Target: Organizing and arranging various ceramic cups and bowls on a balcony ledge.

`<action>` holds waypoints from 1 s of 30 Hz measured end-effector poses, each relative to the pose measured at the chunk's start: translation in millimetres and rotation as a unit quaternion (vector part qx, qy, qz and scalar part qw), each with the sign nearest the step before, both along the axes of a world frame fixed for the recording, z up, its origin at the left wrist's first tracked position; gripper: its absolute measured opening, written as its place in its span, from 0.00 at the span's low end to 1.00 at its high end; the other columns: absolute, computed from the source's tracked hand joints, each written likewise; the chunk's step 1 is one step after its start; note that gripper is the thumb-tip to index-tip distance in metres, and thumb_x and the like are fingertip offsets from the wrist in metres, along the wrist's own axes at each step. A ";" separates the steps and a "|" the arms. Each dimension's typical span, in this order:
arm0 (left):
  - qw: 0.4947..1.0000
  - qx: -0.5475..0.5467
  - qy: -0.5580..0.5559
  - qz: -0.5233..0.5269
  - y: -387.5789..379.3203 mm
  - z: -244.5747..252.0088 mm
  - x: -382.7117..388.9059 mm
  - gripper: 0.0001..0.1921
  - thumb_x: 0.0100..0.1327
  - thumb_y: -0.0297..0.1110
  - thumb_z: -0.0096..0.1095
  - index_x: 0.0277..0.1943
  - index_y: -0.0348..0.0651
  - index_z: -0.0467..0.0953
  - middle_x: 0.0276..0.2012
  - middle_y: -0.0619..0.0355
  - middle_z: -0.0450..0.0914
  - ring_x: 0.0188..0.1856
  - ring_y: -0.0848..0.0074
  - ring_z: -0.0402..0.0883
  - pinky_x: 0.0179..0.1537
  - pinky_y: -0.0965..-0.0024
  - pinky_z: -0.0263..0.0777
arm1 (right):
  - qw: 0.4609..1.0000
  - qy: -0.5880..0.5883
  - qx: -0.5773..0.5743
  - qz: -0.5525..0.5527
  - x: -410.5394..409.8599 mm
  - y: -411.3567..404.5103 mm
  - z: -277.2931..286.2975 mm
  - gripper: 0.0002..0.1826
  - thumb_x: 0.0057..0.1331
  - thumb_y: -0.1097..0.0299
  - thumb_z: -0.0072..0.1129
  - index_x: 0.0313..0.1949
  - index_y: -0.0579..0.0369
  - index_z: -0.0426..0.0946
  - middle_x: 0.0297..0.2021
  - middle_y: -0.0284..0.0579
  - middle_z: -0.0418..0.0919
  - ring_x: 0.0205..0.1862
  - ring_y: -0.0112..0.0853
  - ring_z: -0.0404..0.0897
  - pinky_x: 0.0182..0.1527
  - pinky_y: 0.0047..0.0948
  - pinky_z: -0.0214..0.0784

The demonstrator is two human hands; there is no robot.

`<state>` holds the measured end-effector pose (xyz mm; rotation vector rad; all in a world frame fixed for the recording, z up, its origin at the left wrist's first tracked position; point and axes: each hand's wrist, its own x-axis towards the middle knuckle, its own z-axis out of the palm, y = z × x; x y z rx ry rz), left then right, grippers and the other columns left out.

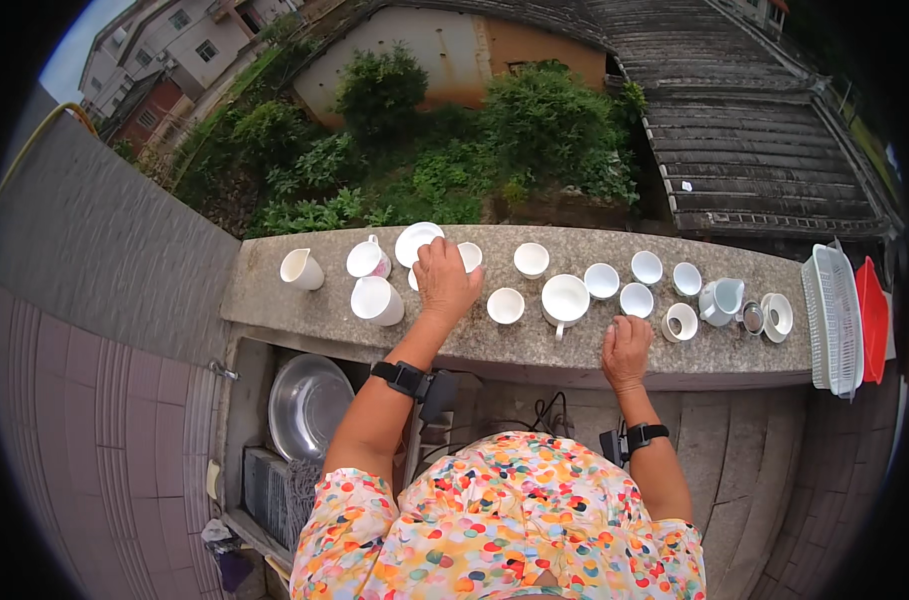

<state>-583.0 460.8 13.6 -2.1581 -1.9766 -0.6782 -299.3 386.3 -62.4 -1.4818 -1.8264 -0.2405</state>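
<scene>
My left hand (447,279) reaches over the granite ledge (454,334), back upward, among white cups. It partly covers a small cup (470,256) at its right, another small cup (412,280) at its left and a wide white bowl or saucer (415,241) behind; its grip is hidden. My right hand (627,352) rests at the ledge's near edge, fingers bent, just in front of a small white cup (636,299). Whether its fingertips touch that cup is unclear. A handled white cup (564,298) stands between the hands, with a small cup (506,306) to its left.
Two white pitchers (304,270) (378,301) and a floral mug (367,259) stand left. A glassy pitcher (721,301), metal strainer (753,318) and white plastic basket (833,322) stand right. Below are a metal basin (309,405) and a tap (223,370). Beyond the ledge is a drop to a garden.
</scene>
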 end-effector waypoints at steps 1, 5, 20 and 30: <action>0.997 -0.048 0.055 0.034 4.6 5.9 1.8 0.26 0.44 0.44 0.66 0.42 0.30 0.72 0.46 0.47 0.66 0.48 0.60 0.63 0.47 0.57 0.58 | 1.000 0.000 0.000 0.001 0.7 0.2 0.0 0.11 0.54 0.72 0.52 0.37 0.58 0.69 0.33 0.46 0.68 0.38 0.41 0.67 0.42 0.41 0.57; 0.984 -0.152 0.074 0.060 18.3 6.3 4.5 0.27 0.42 0.46 0.66 0.39 0.30 0.74 0.45 0.48 0.67 0.49 0.59 0.62 0.46 0.57 0.57 | 1.000 0.005 -0.002 -0.001 0.3 -0.3 0.8 0.10 0.54 0.71 0.52 0.37 0.58 0.69 0.33 0.45 0.68 0.37 0.41 0.67 0.42 0.41 0.57; 0.976 -0.090 -0.197 0.004 17.6 41.5 -3.5 0.27 0.39 0.32 0.64 0.42 0.31 0.61 0.34 0.40 0.74 0.38 0.54 0.77 0.40 0.60 0.70 | 1.000 0.010 -0.003 0.009 0.9 -1.0 0.8 0.11 0.53 0.72 0.53 0.37 0.58 0.69 0.33 0.46 0.68 0.38 0.42 0.68 0.43 0.41 0.58; 0.982 -0.075 0.129 0.118 49.8 47.7 -14.3 0.22 0.43 0.29 0.64 0.44 0.40 0.65 0.36 0.48 0.72 0.38 0.58 0.74 0.36 0.58 0.68 | 1.000 0.006 -0.009 0.019 0.7 -0.2 1.6 0.11 0.52 0.72 0.53 0.36 0.58 0.69 0.32 0.46 0.67 0.37 0.41 0.67 0.41 0.41 0.58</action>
